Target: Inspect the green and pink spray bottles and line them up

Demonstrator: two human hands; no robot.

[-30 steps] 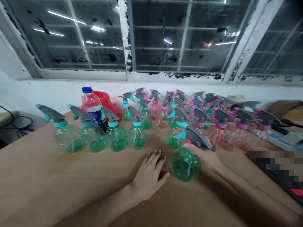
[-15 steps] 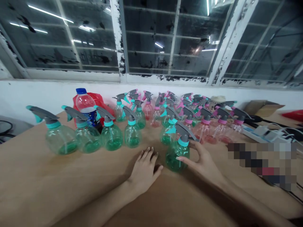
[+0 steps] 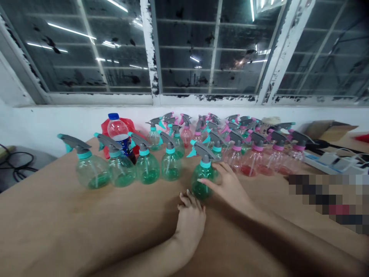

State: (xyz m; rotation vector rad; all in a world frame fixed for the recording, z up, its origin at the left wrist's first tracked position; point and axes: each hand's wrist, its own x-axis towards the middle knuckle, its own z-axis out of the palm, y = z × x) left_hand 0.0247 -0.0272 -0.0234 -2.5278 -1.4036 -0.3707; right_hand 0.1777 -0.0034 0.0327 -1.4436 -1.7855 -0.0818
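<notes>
My right hand grips a green spray bottle from its right side, thumb in front and fingers behind. The bottle is upright, with a teal collar, a grey and teal trigger head and green liquid inside. Just in front of it, my left hand rests near the tabletop with its fingers bent and apart, holding nothing. To the left, several similar green spray bottles stand in a row. Behind the held bottle is another teal-collared spray bottle, partly hidden.
Pink spray bottles stand in a row at right, with more bottles crowded behind. A blue-capped drink bottle and a red plastic bag sit at back left. A white power strip lies at right on the wooden table.
My right hand has moved left with the green spray bottle, toward the left-hand row. My left hand's fingers have bent from lying flat. The camera view has turned slightly left.
</notes>
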